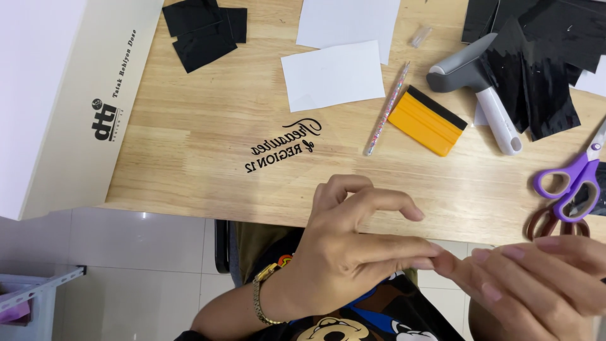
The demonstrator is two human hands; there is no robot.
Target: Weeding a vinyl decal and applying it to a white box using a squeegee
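Fingertips [435, 256] of both hands meet just off the near edge of the wooden table [189, 145].
The left hand [353, 246] is loosely curled, thumb and forefinger pinched toward the right hand [536, 278]; whether anything sits between them, I cannot tell. Up on the table lie black lettering [284, 144], a yellow squeegee [427, 120], a thin pen [386, 109], white paper [332, 74], and purple scissors [571, 183] just beside the right hand.

A pale wooden table [208, 151] with a visible grain fills the space above the fingertips. Below its front edge, left of the fingers, lies a glossy floor [126, 271] of large white tiles with thin grey joints, catching a soft light reflection.
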